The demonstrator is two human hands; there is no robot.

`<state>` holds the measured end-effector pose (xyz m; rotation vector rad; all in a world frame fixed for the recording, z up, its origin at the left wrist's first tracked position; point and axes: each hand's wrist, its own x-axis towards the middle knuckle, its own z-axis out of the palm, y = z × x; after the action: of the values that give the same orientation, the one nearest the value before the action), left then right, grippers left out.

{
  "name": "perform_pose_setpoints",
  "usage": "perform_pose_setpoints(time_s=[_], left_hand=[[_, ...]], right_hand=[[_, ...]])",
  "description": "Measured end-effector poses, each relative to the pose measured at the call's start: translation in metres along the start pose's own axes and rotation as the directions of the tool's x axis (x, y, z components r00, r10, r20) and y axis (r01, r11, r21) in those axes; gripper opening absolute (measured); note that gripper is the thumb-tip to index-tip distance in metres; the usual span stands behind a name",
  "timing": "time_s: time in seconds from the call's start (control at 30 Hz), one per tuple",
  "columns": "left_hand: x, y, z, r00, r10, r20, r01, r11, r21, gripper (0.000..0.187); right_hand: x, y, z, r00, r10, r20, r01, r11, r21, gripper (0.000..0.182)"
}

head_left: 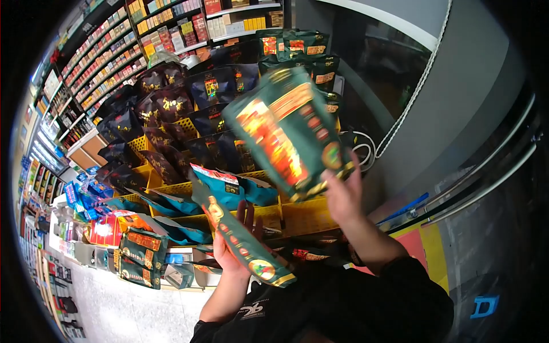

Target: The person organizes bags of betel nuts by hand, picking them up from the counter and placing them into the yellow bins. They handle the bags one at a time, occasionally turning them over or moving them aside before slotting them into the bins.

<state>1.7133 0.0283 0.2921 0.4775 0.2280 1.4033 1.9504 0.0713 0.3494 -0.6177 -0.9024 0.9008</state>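
My right hand grips the lower corner of a dark green pouch with red and gold print, raised and tilted in front of the display. Lower and to the left, my left hand holds a second green pouch, seen nearly edge-on, with its fingers behind it. Teal pouches stand in a yellow basket just beyond my hands. More green pouches stand at the back of the display, partly hidden by the raised one.
Dark pouches fill yellow baskets at the left of the display. More green pouches lie at lower left beside a red box. Shelves of small boxes line the back. A white rope hangs at right near metal rails.
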Motion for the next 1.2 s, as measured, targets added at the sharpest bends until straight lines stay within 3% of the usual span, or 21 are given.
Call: perform_pose_setpoints(time_s=[0.07,0.13,0.2,0.23,0.27,0.33,0.4,0.47,0.53,0.63,0.67,0.73,0.77,0.83,0.87,0.93,1.0,1.07,1.13,1.17,1.2], left_hand=[[0.005,0.001,0.000,0.993,0.045,0.106,-0.040,0.998,-0.050,0.069],[0.004,0.007,-0.012,0.991,0.003,0.137,0.004,0.999,-0.047,0.070],[0.005,0.014,-0.018,0.995,0.090,0.053,-0.092,0.995,0.044,0.070],[0.010,0.019,-0.005,0.987,0.107,0.120,-0.102,0.994,-0.043,0.069],[0.015,0.023,0.009,0.977,0.196,0.080,-0.204,0.974,0.102,0.066],[0.025,0.034,0.007,0.977,0.201,0.073,-0.208,0.972,0.106,0.067],[0.015,0.044,-0.003,0.978,0.200,0.054,-0.205,0.973,0.111,0.067],[0.008,0.052,-0.011,0.980,0.195,0.033,-0.198,0.973,0.116,0.067],[0.007,0.052,-0.012,0.981,0.193,0.010,-0.193,0.974,0.120,0.068],[0.005,0.050,-0.011,0.982,0.188,-0.026,-0.184,0.974,0.131,0.069],[0.006,0.051,-0.011,0.981,0.188,-0.036,-0.182,0.974,0.132,0.069],[-0.004,0.051,-0.016,0.980,0.193,-0.050,-0.186,0.974,0.129,0.069],[-0.001,0.054,-0.019,0.978,0.201,-0.055,-0.193,0.973,0.124,0.069],[-0.005,0.059,-0.028,0.972,0.219,-0.087,-0.209,0.972,0.108,0.070],[-0.009,0.058,-0.031,0.969,0.220,-0.114,-0.209,0.972,0.104,0.070],[-0.008,0.064,-0.036,0.965,0.208,-0.160,-0.194,0.976,0.101,0.071],[-0.010,0.059,-0.037,0.962,0.203,-0.181,-0.187,0.977,0.103,0.071],[-0.006,0.066,-0.039,0.958,0.211,-0.193,-0.194,0.975,0.107,0.071],[-0.006,0.063,-0.039,0.954,0.220,-0.205,-0.202,0.974,0.106,0.072],[-0.006,0.061,-0.039,0.953,0.219,-0.209,-0.201,0.974,0.104,0.072],[-0.008,0.063,-0.042,0.953,0.218,-0.212,-0.200,0.975,0.100,0.072]], right_hand=[[-0.026,0.006,0.011,0.980,0.060,0.192,-0.032,0.988,-0.149,0.073],[-0.043,0.007,0.026,0.912,0.054,0.406,0.109,0.924,-0.368,0.079],[-0.055,0.023,0.035,0.878,0.125,0.462,0.015,0.957,-0.289,0.082],[-0.052,0.020,0.037,0.839,0.115,0.531,-0.013,0.981,-0.192,0.080],[-0.046,0.017,0.040,0.796,0.098,0.597,-0.051,0.994,-0.095,0.079],[-0.020,0.005,0.032,0.606,0.162,0.779,-0.054,0.985,-0.163,0.074],[0.009,0.010,0.036,0.584,-0.144,0.799,0.440,0.883,-0.163,0.061],[0.035,0.007,0.044,0.707,-0.050,0.706,0.509,0.729,-0.458,0.052],[0.081,0.031,0.041,0.716,-0.158,0.680,0.678,0.389,-0.624,0.054],[0.151,0.059,0.026,0.800,-0.157,0.580,0.575,-0.077,-0.814,0.065],[0.166,0.064,0.017,0.842,-0.103,0.529,0.511,-0.163,-0.844,0.070],[0.166,0.073,0.008,0.833,-0.139,0.536,0.483,-0.290,-0.826,0.054],[0.169,0.069,0.008,0.828,-0.139,0.543,0.489,-0.293,-0.821,0.054],[0.170,0.059,0.009,0.879,0.164,0.448,0.471,-0.143,-0.871,0.037],[0.175,0.065,0.000,0.843,0.031,0.537,0.536,-0.139,-0.833,0.025],[0.193,0.061,-0.007,0.855,0.143,0.498,0.515,-0.129,-0.847,0.027],[0.209,0.043,-0.002,0.902,0.217,0.373,0.428,-0.338,-0.838,0.034],[0.223,0.045,-0.018,0.814,-0.162,0.557,0.491,-0.321,-0.810,0.041],[0.235,0.039,-0.020,0.950,0.098,0.298,0.313,-0.249,-0.917,0.046],[0.238,0.033,-0.018,0.936,0.251,0.248,0.305,-0.217,-0.927,0.048],[0.241,0.027,-0.016,0.937,0.247,0.247,0.303,-0.223,-0.927,0.048]])
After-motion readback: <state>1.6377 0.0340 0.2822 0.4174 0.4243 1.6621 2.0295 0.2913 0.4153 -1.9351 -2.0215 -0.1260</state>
